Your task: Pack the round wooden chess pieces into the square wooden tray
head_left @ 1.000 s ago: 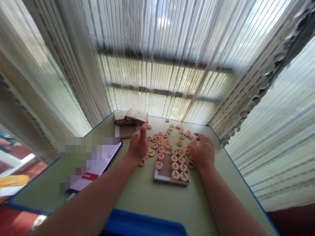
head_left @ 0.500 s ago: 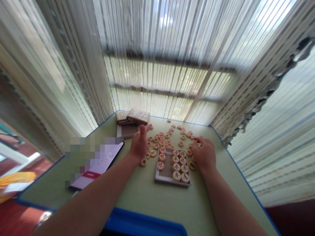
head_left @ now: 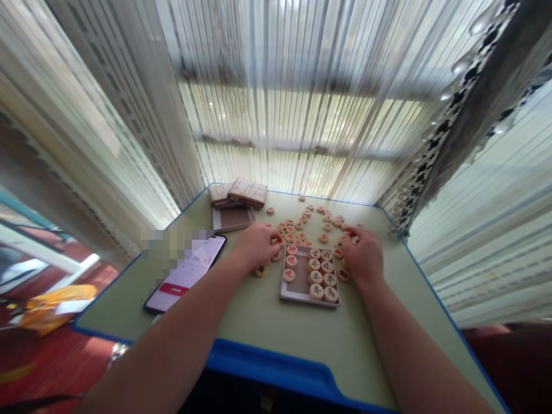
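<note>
A shallow open box (head_left: 310, 299) sits mid-table, with red-marked round pieces (head_left: 291, 261) in its left column and black-marked pieces (head_left: 316, 292) in two columns at its right. Many loose pieces lie behind and beside it. My left hand (head_left: 259, 246) is over the loose pieces left of the box, fingers bent together; what they hold, if anything, is hidden. On the box's right, my right hand (head_left: 363, 253) has its thumb and fingers curled together over loose pieces, and its fingertips are too small to read.
Two closed boxes (head_left: 246, 192) lie stacked beside an open tray (head_left: 233, 218) at the back left. A lit phone (head_left: 190, 270) lies on the left of the green table (head_left: 267, 322). Striped curtains hang behind the table.
My left hand has turned from upright with fingers extended to palm down, and its fingers have closed over the pieces. The right hand stays beside the box. The camera view has shifted.
</note>
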Tool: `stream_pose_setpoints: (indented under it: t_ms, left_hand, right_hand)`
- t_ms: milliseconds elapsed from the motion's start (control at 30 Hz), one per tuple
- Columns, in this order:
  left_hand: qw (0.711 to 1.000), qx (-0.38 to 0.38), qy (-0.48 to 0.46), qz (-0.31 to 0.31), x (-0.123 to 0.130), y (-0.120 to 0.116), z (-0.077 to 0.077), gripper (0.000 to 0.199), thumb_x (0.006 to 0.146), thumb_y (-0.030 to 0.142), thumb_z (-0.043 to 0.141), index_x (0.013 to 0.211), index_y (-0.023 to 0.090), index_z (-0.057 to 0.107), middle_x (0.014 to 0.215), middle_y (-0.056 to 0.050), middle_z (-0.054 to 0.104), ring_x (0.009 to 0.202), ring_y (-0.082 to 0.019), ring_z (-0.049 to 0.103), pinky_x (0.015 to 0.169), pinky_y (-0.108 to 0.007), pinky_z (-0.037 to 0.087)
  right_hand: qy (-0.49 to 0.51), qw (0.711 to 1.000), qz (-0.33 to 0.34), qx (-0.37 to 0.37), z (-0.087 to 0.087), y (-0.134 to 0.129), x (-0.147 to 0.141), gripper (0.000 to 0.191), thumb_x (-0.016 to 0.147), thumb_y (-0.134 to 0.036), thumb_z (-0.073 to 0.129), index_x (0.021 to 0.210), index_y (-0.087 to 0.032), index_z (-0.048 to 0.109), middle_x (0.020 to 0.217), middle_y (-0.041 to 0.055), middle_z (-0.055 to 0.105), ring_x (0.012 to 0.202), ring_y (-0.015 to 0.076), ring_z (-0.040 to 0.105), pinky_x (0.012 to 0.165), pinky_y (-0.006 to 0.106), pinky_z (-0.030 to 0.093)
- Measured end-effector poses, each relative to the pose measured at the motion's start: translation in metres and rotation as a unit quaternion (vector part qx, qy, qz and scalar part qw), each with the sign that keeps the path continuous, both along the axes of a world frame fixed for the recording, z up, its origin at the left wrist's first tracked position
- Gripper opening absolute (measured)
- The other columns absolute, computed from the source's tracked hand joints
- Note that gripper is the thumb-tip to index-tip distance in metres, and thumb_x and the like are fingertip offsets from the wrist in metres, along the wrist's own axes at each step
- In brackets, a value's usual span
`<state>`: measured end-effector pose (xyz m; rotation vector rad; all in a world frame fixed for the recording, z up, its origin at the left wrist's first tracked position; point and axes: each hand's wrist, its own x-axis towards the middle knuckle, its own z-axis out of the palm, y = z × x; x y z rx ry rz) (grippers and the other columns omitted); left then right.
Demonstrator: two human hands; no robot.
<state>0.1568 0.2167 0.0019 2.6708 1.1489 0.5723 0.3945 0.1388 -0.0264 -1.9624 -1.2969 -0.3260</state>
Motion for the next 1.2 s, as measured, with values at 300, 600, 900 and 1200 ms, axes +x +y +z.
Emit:
stream_pose_setpoints:
  t_ms: [300, 600, 900, 1200]
  left_hand:
    - [1.0, -0.002, 0.011, 0.021, 0.002, 0.001, -0.004, 0.021, 0.073, 0.037, 0.055, 0.075, 0.02, 0.067, 0.075, -0.006, 0.066, 0.076, -0.02, 0.059, 0.07, -0.029, 0.045]
    - [0.977, -0.063, -0.201, -0.028, 0.008, -0.005, 0.004, 0.026, 0.071, 0.038, 0.061, 0.085, 0.016, 0.062, 0.083, -0.005, 0.066, 0.073, -0.016, 0.062, 0.068, -0.028, 0.049]
    - [0.846, -0.386, -0.33, -0.16, 0.015, -0.009, -0.002, 0.036, 0.062, 0.027, 0.073, 0.091, 0.011, 0.061, 0.087, -0.007, 0.065, 0.077, -0.015, 0.063, 0.07, -0.027, 0.05]
    - [0.81, -0.451, -0.331, -0.174, 0.006, -0.014, 0.012, 0.038, 0.057, 0.021, 0.077, 0.09, 0.01, 0.061, 0.086, -0.008, 0.066, 0.077, -0.015, 0.062, 0.074, -0.03, 0.049]
  right_hand:
    - [0.029, 1.0, -0.002, 0.008, 0.004, 0.001, -0.005, 0.028, 0.073, -0.02, 0.045, 0.088, -0.013, 0.067, 0.084, 0.0089, 0.065, 0.075, 0.0203, 0.055, 0.076, 0.033, 0.042]
    - [-0.063, 0.972, 0.212, 0.073, 0.017, -0.009, -0.03, 0.019, 0.077, -0.025, 0.055, 0.091, -0.02, 0.066, 0.083, 0.005, 0.063, 0.087, 0.0204, 0.055, 0.085, 0.036, 0.041]
    - [-0.051, 0.929, 0.359, 0.066, 0.022, -0.021, -0.066, 0.016, 0.081, -0.025, 0.056, 0.094, -0.022, 0.065, 0.09, 0.0045, 0.065, 0.084, 0.0159, 0.058, 0.076, 0.029, 0.046]
    - [-0.058, 0.927, 0.363, 0.076, 0.023, -0.02, -0.063, 0.016, 0.078, -0.03, 0.061, 0.091, -0.021, 0.066, 0.091, 0.0053, 0.063, 0.083, 0.0157, 0.058, 0.075, 0.029, 0.047]
